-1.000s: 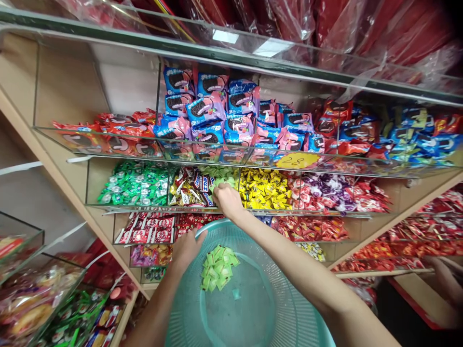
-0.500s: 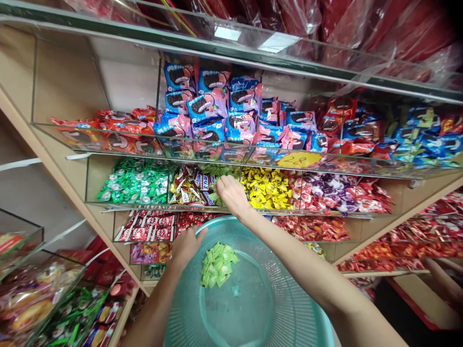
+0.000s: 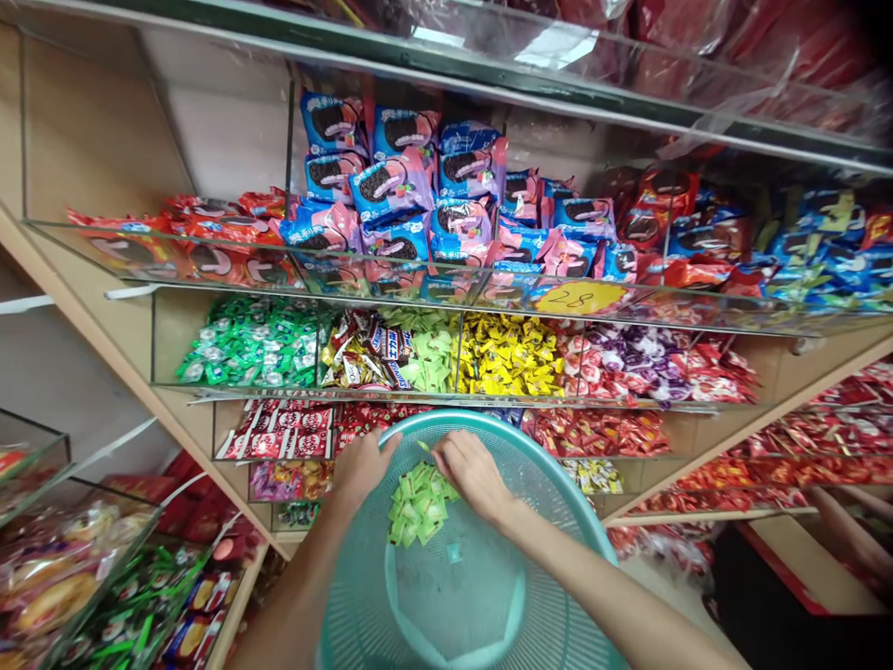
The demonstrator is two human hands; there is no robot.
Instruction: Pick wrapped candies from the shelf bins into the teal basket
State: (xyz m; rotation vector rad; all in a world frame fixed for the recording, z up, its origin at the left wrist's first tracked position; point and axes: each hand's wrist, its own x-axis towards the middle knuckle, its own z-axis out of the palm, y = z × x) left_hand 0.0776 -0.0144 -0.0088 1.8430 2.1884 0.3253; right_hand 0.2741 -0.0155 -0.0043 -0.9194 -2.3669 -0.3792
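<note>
My left hand [image 3: 363, 470] is closed on the upper left rim of a teal plastic basket [image 3: 590, 507]. Inside the basket, a small heap of light green wrapped candies [image 3: 419, 502] lies on its bottom. Just above that heap is my right hand [image 3: 471, 465], its fingers pinched together with a bit of light green wrapper showing at the tips. More candies in the same light green wrappers [image 3: 431, 358] fill part of a shelf compartment beyond the basket, beside Snickers bars [image 3: 391, 344].
Yellow candies [image 3: 509, 358] and green ones [image 3: 251, 344] fill compartments on the same glass-fronted shelf. Above are blue and pink cookie packs [image 3: 391, 181] and a yellow price tag marked 28 [image 3: 580, 297]. At the right edge, another person's arm [image 3: 847, 535] shows.
My right hand has come down from the light green candies on the shelf to just above the heap in the basket. My left hand stays on the rim.
</note>
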